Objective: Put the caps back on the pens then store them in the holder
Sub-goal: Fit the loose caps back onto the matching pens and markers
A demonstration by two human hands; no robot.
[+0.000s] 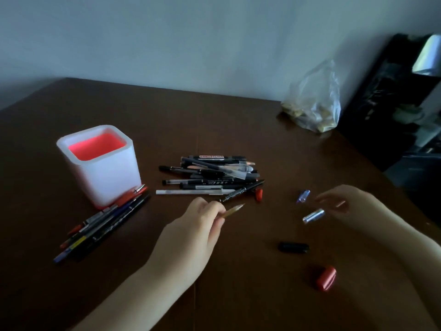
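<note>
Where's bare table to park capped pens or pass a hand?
Free: far table strip behind the pen pile, between holder and plastic bag; also the near-left corner below the pen row. Crowded: right side, where loose caps scatter around the right hand; left hand with its pen blocks the middle.

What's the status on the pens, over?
Left hand grips uncapped pen. Right hand hovers beside silver cap. Holder shows no pens. Nothing in the way.

left hand hides most of the pen.
</note>
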